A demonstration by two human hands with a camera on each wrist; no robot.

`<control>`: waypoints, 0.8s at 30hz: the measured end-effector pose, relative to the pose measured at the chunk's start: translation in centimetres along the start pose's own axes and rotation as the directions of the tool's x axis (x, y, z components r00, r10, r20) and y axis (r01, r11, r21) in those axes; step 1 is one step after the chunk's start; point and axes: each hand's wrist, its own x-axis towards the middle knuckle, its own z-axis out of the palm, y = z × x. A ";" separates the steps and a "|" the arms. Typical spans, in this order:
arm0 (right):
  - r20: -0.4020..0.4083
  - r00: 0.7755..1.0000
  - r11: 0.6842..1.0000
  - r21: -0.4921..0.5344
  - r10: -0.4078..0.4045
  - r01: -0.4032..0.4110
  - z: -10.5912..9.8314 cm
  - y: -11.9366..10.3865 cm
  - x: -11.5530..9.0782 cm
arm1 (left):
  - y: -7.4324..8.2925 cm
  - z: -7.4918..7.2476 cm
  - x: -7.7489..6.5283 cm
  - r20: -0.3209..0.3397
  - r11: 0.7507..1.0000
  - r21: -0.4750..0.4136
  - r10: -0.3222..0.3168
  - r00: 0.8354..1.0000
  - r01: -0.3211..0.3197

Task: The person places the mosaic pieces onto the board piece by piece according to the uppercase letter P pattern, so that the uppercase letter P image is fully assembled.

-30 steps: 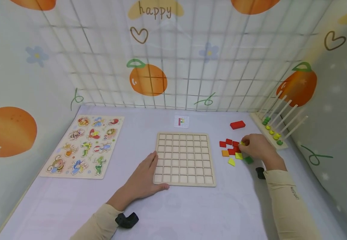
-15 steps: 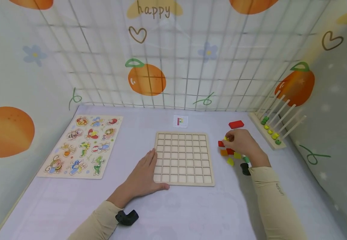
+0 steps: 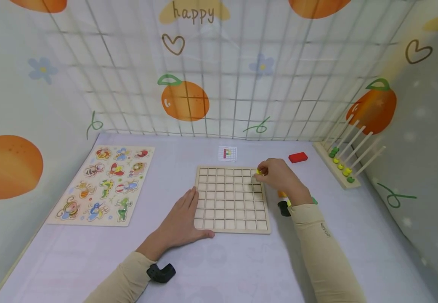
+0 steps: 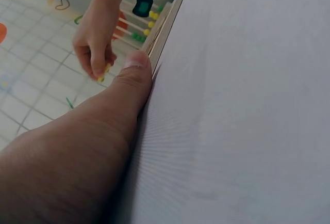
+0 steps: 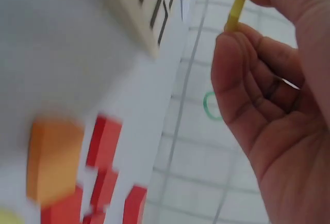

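Observation:
A square wooden grid board (image 3: 230, 200) lies flat in the middle of the table. My left hand (image 3: 176, 221) rests at its near-left corner, fingers straight along the left edge and thumb by the front edge. My right hand (image 3: 281, 177) is above the board's far right corner. Between thumb and fingertips it pinches a thin yellow block (image 5: 235, 12), held clear of the board. Behind the right wrist, partly hidden in the head view, lie loose pieces; the right wrist view shows an orange block (image 5: 54, 159) and several red blocks (image 5: 104, 140).
A small pattern card (image 3: 227, 153) lies beyond the board. To the left is an insect picture puzzle (image 3: 105, 185). At the far right stand a red block (image 3: 298, 157) and a pegged bead rack (image 3: 341, 170). A patterned curtain closes off the back and sides.
From the loose pieces my right hand has carried the yellow block leftward to the board's far right corner. The left hand stays at the board's edge.

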 end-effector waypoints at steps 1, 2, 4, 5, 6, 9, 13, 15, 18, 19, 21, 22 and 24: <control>0.010 1.000 1.000 -0.001 -0.007 0.007 0.3 -0.2 0.3 | 0.0 0.0 0.0 0.003 1.000 0.000 -0.001 1.000 0.001; 0.019 1.000 1.000 0.001 -0.012 0.012 0.5 -0.4 0.6 | 0.0 0.0 0.0 0.004 1.000 -0.004 0.000 1.000 0.000; 0.035 0.999 1.000 0.006 -0.016 0.016 1.0 -0.8 1.2 | 0.0 0.0 0.1 0.007 1.000 -0.006 0.000 1.000 0.000; 0.039 0.999 1.000 0.008 -0.017 0.017 1.2 -0.9 1.4 | 0.0 0.0 0.1 0.008 1.000 -0.005 0.000 1.000 0.000; 0.044 0.999 1.000 0.011 -0.021 0.020 1.4 -1.0 1.6 | 0.0 0.0 0.2 0.010 1.000 -0.004 0.000 1.000 0.000; 0.049 0.999 1.000 0.009 -0.019 0.019 1.9 -1.5 2.2 | 0.0 0.0 0.3 0.009 1.000 0.001 0.001 1.000 -0.001; 0.058 0.998 1.000 -0.013 -0.028 0.029 2.7 -1.8 2.9 | -0.1 0.0 0.4 0.004 1.000 0.016 0.000 1.000 0.000; 0.066 0.997 0.999 -0.016 -0.028 0.030 3.1 -1.8 3.1 | -0.1 0.0 0.4 0.003 1.000 0.016 -0.001 1.000 0.001; 0.084 0.996 0.999 -0.021 -0.040 0.042 3.6 -1.9 3.4 | 0.0 -0.1 0.4 0.011 1.000 0.015 -0.003 1.000 0.003; 0.090 0.995 0.998 -0.023 -0.048 0.050 3.7 -1.9 3.5 | 0.0 -0.1 0.4 0.014 1.000 0.012 -0.003 1.000 0.003; 0.098 0.993 0.997 -0.033 -0.068 0.071 4.0 -2.1 3.6 | 0.0 -0.2 0.4 0.016 1.000 0.008 -0.003 1.000 0.003; 0.101 0.992 0.996 -0.041 -0.081 0.085 4.1 -2.1 3.7 | 0.0 -0.2 0.4 0.018 1.000 0.008 -0.003 1.000 0.003; 0.104 0.991 0.994 -0.056 -0.088 0.094 4.3 -2.2 3.7 | 0.0 -0.2 0.4 0.019 1.000 0.008 -0.001 1.000 0.001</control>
